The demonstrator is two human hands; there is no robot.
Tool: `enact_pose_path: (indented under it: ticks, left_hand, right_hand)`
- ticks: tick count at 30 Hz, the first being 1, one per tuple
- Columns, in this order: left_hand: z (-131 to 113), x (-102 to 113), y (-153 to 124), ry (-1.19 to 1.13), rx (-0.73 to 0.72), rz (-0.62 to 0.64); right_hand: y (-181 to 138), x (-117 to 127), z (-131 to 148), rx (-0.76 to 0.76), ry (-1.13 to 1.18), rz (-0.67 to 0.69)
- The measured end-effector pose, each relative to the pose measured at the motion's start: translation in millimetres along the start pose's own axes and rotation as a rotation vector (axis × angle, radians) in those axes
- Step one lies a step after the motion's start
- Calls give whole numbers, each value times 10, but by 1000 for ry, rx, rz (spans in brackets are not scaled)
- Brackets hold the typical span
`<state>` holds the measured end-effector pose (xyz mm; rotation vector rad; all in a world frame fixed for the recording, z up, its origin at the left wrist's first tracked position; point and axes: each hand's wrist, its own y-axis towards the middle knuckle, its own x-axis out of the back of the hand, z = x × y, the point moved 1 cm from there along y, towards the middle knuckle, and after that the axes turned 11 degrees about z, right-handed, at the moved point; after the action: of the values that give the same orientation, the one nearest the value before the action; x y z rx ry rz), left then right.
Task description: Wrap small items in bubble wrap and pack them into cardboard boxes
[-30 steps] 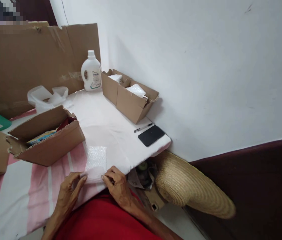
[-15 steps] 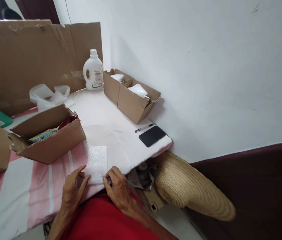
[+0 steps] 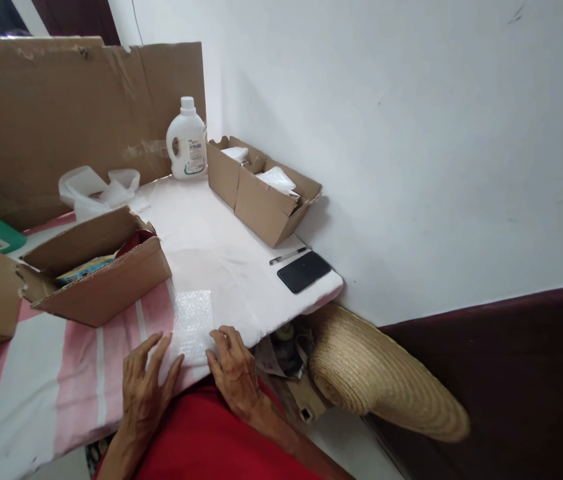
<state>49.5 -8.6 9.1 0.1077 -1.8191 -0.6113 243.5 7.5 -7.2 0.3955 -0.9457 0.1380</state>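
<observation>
The left hand (image 3: pixel 145 380) has let go: a second ago its thumb and forefinger pinched the near left corner of the bubble wrap (image 3: pixel 193 313), and now it is wide, fingers spread and palm down, with the thumb tip at the wrap's left edge. The right hand (image 3: pixel 236 368) was also pinching a near corner then; its fingers are now loosely curved, thumb and forefinger apart, the tips at the right edge. The near part of the wrap, lifted between both hands in the earliest frame, now lies down on the desk (image 3: pixel 241 280) close to its front edge, as it did half a second ago. The rest keeps its place, though the view has shifted slightly: the open cardboard box (image 3: pixel 116 280) with colourful packets stands beyond the left hand, the black phone (image 3: pixel 304 272) lies beside the pen (image 3: pixel 281 258) to the right, and the white bottle (image 3: pixel 188 150) stands upright at the back, next to the divided box (image 3: pixel 261 207) by the wall (image 3: pixel 411 147). The straw hat (image 3: pixel 381 377) is likewise unmoved, past the desk's right end.
</observation>
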Motion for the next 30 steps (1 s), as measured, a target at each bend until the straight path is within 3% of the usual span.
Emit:
enact_pose_path:
  ticks: [4, 10, 17, 20, 23, 27, 30]
  left_hand:
    - [-28, 18, -33, -11, -240, 172]
    - [28, -24, -16, -28, -258, 197]
    - [190, 35, 84, -79, -323, 315]
    - [200, 87, 153, -180, -244, 362]
    - [183, 135, 220, -363, -85, 375]
    - [206, 121, 343, -498, 200, 363]
    - [241, 59, 451, -454, 280, 270]
  right_hand:
    - [-5, 17, -56, 198, -68, -6]
    - [-31, 112, -214, 353, 15, 151]
    - [209, 298, -280, 411, 41, 370]
    - [246, 336, -279, 417, 55, 377]
    - [261, 350, -284, 363, 207, 303]
    - [430, 309, -287, 178, 435, 206]
    - [649, 212, -306, 16, 484, 185]
